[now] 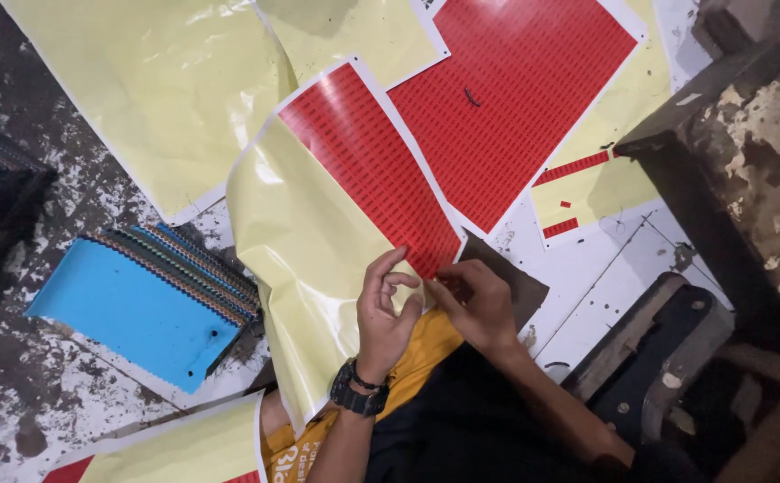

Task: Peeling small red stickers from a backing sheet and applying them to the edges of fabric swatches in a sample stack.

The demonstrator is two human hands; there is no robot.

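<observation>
A sticker sheet (354, 170) lies over my lap, part red printed labels, part bare pale-yellow backing (309, 259). My left hand (388, 309), with a black wristwatch (358, 391) on its wrist, pinches the sheet's lower edge where the red labels end. My right hand (475, 300) meets it there, fingertips on the same edge, seemingly picking at a small red label. Whether a label is lifted free is too small to tell.
A second red label sheet (515, 98) lies beyond, with more yellow backing sheets (157, 89) around. A stack of fabric swatches with a blue top (135, 309) sits at left. A dark paint-flaked bench (748, 179) stands at right on the stained floor.
</observation>
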